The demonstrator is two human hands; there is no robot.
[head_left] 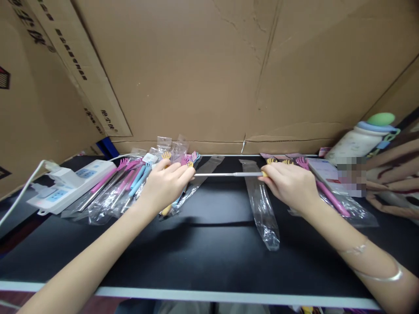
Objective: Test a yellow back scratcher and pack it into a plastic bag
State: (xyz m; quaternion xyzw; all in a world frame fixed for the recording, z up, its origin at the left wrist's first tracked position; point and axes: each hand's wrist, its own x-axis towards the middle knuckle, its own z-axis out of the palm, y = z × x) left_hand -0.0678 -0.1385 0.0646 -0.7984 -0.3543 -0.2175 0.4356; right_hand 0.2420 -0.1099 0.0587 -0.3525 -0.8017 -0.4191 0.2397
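Observation:
My left hand (pixel 166 183) and my right hand (pixel 290 183) hold one telescopic back scratcher between them, its thin metal rod (pixel 227 174) stretched level above the black table (pixel 209 244). The left fingers pinch the yellow claw end; the right fingers close on the yellow handle end. Under the left hand lies a pile of bagged scratchers (pixel 121 187) in pink, blue and yellow. An empty clear plastic sleeve (pixel 262 209) lies just left of the right hand, and another sleeve (pixel 199 179) rests beneath the rod.
A white power strip (pixel 70 185) with its cable sits at far left. Cardboard sheets (pixel 209 74) wall off the back and left. More pink and yellow scratchers (pixel 327 192) and a white bottle with a green cap (pixel 360 139) lie at right.

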